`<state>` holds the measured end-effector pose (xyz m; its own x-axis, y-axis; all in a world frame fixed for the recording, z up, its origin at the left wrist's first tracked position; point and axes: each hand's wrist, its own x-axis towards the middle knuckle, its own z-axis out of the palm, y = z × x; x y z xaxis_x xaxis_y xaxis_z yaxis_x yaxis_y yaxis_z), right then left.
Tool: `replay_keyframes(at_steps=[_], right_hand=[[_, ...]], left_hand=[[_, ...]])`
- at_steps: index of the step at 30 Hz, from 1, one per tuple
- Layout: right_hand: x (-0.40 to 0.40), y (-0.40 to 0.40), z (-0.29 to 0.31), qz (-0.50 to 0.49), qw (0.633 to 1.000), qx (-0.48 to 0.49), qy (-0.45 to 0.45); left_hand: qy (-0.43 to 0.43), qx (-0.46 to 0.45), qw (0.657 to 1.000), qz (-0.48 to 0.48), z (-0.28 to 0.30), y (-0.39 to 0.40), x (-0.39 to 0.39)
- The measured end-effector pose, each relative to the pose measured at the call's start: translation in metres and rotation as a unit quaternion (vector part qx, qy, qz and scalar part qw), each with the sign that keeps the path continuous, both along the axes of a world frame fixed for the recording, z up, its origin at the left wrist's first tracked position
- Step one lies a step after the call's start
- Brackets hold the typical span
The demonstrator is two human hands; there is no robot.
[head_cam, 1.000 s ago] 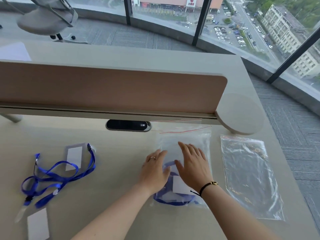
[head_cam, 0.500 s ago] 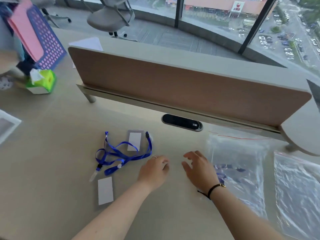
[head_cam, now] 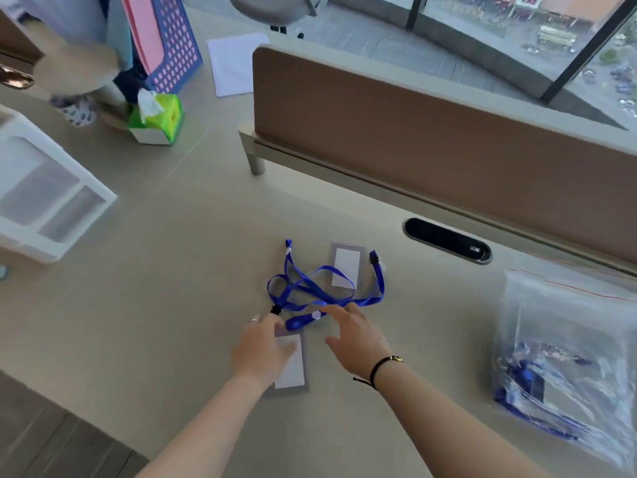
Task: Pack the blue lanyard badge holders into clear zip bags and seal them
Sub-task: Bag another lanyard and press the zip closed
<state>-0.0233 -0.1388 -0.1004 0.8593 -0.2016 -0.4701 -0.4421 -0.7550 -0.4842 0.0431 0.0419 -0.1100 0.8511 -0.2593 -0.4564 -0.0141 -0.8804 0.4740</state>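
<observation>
From the head camera, two blue lanyards [head_cam: 320,288] lie tangled in loose loops on the beige desk [head_cam: 172,270], each with a clear badge holder around a white card: one [head_cam: 345,265] at the far side, one [head_cam: 293,365] nearer. The left hand [head_cam: 263,351] rests on the near holder, fingers loosely bent, gripping nothing. The right hand [head_cam: 355,334] hovers spread, fingertips at the strap. A filled clear zip bag [head_cam: 565,357] lies well apart to the right.

Office, desk divider [head_cam: 431,139], swivel chair [head_cam: 275,8]
</observation>
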Motion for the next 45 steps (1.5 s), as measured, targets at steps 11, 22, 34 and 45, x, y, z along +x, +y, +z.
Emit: replay_keyframes(at_steps=[11,22,34,45], right_hand=[[0.022,0.024,-0.034,-0.026,0.990,-0.135,-0.038],[0.020,0.020,-0.002,-0.139,0.989,0.010,-0.045],[0.008,0.002,0.088,-0.279,0.939,0.167,-0.112],[0.013,-0.012,0.183,-0.285,0.863,0.371,-0.191]], left_hand=[[0.012,0.042,0.997,-0.067,-0.020,0.014,0.001],[0.038,0.074,0.995,-0.051,-0.010,0.008,0.014],[0.201,-0.310,0.929,-0.004,0.056,0.011,0.043],[0.257,-0.402,0.856,-0.201,0.135,-0.038,0.027]])
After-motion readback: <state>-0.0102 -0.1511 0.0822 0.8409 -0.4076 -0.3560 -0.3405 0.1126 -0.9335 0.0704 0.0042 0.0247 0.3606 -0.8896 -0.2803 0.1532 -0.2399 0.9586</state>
